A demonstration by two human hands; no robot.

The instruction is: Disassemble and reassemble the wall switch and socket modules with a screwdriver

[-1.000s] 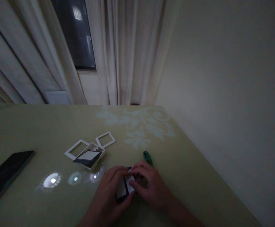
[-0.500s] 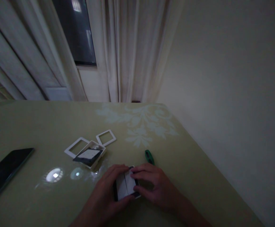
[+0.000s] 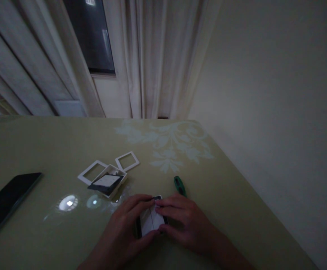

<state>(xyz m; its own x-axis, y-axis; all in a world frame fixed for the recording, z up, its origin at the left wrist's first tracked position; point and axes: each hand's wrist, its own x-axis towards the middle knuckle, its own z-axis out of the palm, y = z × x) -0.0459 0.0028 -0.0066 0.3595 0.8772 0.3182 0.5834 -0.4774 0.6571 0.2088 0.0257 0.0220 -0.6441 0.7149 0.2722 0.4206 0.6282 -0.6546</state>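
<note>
Both my hands grip one small white two-panel switch module with a dark edge (image 3: pixel 150 220), which rests on the green table (image 3: pixel 39 142). My left hand (image 3: pixel 124 232) wraps its left side, thumb under the near edge. My right hand (image 3: pixel 185 225) presses fingers on its right side and top. A green-handled tool (image 3: pixel 179 185) lies just beyond my right hand.
Two white square frames (image 3: pixel 91 171) (image 3: pixel 127 161) and another switch module (image 3: pixel 107 180) lie to the left front. A dark phone (image 3: pixel 7 200) sits at the far left. A wall runs along the table's right edge; curtains and a window stand behind.
The switch module was tilted up on edge and now lies flatter between my hands. The view shifted slightly; both hands stay on the module.
</note>
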